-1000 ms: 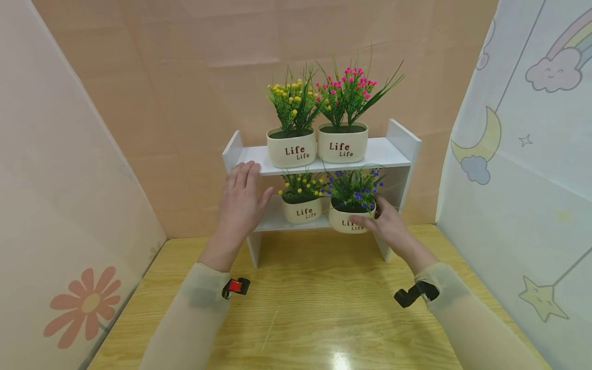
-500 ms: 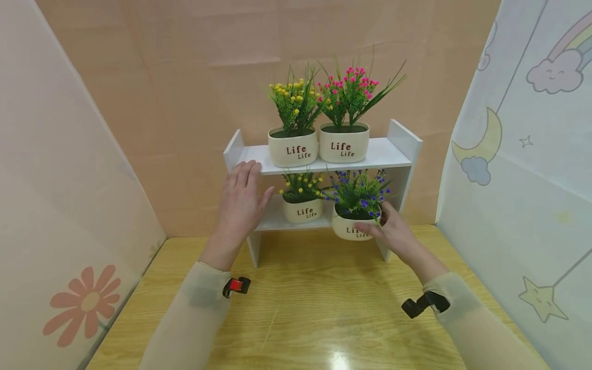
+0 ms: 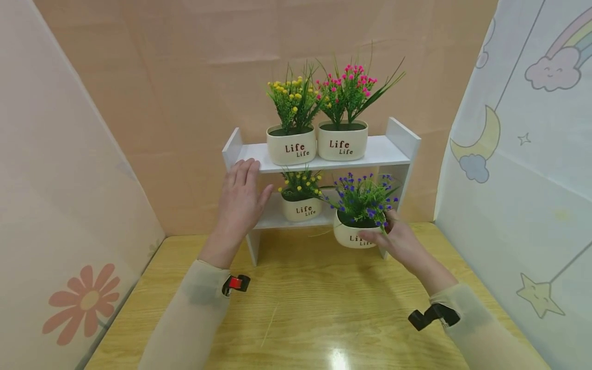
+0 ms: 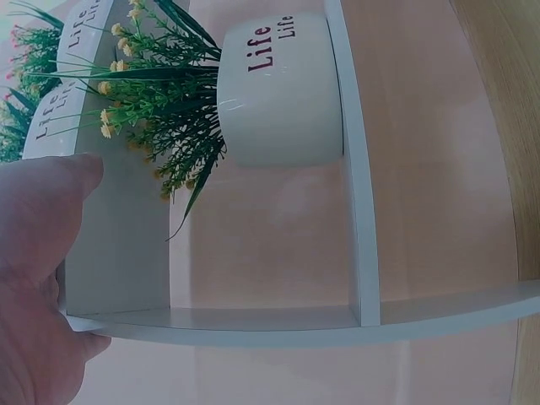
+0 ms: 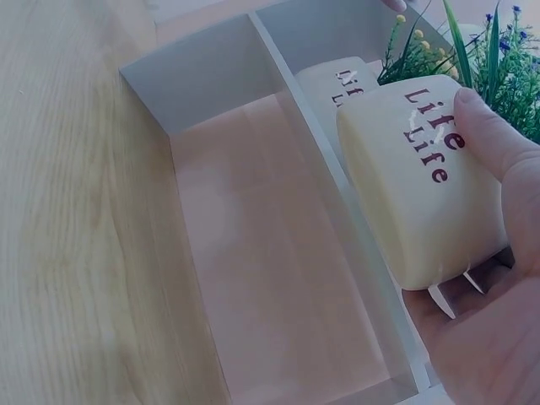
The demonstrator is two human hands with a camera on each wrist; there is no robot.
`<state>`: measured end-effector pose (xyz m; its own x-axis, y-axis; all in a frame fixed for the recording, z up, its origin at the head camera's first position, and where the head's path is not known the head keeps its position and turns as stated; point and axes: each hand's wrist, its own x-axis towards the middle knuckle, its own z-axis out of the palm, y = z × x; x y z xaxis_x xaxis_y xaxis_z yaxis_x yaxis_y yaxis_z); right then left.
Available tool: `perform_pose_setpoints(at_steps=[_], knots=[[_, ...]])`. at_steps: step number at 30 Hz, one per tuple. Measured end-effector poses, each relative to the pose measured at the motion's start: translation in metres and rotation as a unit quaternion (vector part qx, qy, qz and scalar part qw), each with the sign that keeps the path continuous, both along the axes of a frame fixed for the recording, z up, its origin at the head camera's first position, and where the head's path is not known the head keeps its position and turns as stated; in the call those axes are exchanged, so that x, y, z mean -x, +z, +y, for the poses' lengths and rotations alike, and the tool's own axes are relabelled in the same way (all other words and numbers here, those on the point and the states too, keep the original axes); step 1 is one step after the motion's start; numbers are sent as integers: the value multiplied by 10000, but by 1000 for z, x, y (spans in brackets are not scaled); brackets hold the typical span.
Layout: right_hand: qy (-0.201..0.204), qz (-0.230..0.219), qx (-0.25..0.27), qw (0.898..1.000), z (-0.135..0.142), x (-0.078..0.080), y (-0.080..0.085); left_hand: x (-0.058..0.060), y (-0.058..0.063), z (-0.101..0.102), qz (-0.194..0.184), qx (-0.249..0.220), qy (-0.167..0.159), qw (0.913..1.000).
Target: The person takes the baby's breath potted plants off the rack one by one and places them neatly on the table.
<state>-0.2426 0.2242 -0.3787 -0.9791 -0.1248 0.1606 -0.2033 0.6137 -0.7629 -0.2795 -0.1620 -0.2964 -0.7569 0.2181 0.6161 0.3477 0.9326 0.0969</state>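
Note:
In the head view my right hand (image 3: 404, 244) grips a cream flowerpot (image 3: 352, 234) of blue-purple flowers by its right side, thumb across the front. This pot is in front of the lower board of a white two-tier shelf (image 3: 388, 149); the right wrist view shows the same flowerpot (image 5: 422, 194) tilted in the hand. My left hand (image 3: 240, 200) rests on the shelf's upper left corner, fingers extended over the board. A smaller-looking flowerpot (image 3: 302, 210) with yellow flowers stands on the lower board, left of the held one.
On the top board stand a flowerpot (image 3: 291, 148) with yellow flowers and another flowerpot (image 3: 343, 143) with pink ones, side by side. Under the shelf lies a wooden table (image 3: 296, 308). Patterned white panels (image 3: 522, 180) flank both sides, with a peach cloth (image 3: 185, 103) behind.
My right hand has drawn the flowerpot of blue-purple flowers forward off the lower board, toward me and slightly right. My left hand stays on the shelf corner.

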Motion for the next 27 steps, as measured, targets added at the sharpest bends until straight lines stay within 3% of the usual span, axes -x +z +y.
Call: perform_pose_setpoints(at_steps=[17, 27], knots=[[214, 255, 227, 9992, -5, -24, -18, 0, 0, -2, 52, -12, -27, 10000], [752, 551, 204, 9954, -5, -37, -31, 3, -3, -2, 140, -80, -129, 9998]])
